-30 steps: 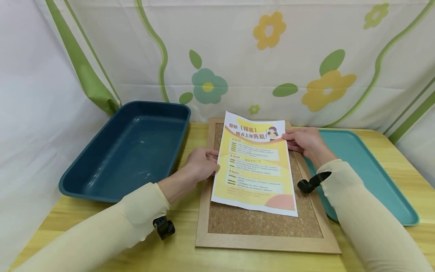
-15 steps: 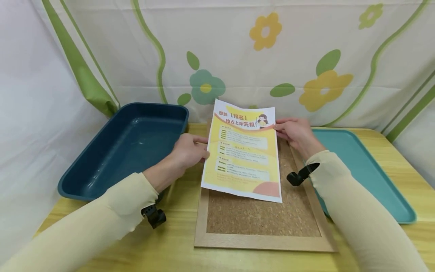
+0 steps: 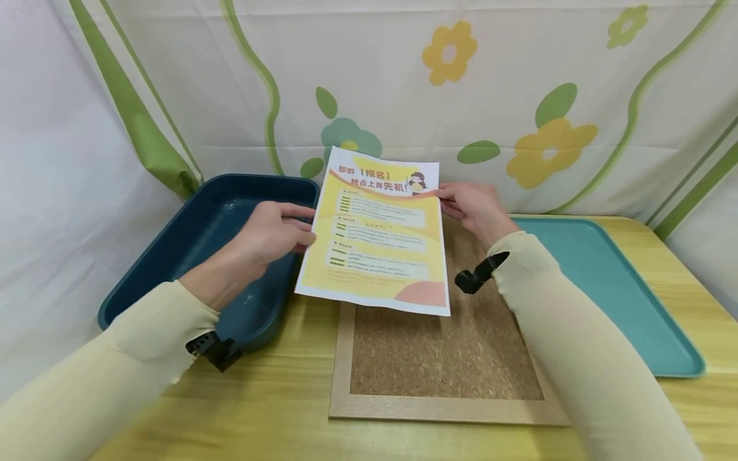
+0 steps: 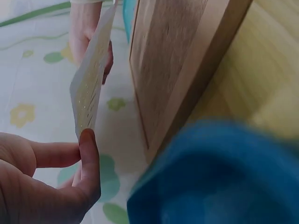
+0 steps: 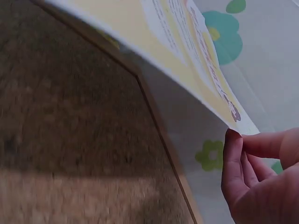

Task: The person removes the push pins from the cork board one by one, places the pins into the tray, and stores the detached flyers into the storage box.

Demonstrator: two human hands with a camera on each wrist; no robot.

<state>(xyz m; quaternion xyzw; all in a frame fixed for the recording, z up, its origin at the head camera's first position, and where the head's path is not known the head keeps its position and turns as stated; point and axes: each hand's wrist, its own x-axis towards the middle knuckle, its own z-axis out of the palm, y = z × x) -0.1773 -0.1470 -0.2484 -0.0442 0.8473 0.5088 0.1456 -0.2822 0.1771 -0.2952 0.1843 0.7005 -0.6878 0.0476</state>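
A yellow and white printed flyer (image 3: 375,237) hangs in the air between both hands, over the left part of a wood-framed cork board (image 3: 438,358). My left hand (image 3: 268,234) pinches its left edge; in the left wrist view, the thumb and a finger of that hand (image 4: 56,177) meet on the paper's border. At the upper right edge, my right hand (image 3: 473,208) pinches the sheet, and the right wrist view shows those fingertips (image 5: 233,134) at its corner area. The lower edge of the flyer stands clear above the cork, which carries a shadow.
A deep dark blue tub (image 3: 230,192) stands at the left, its right rim partly behind the flyer and left arm. To the right of the board lies a flat teal tray (image 3: 599,275). A flowered curtain (image 3: 507,83) closes off the back of the wooden table (image 3: 259,410).
Both hands have lifted the flyer off the cork board and carried it up and to the left, toward the blue tub. Board, tub and tray stay in place.
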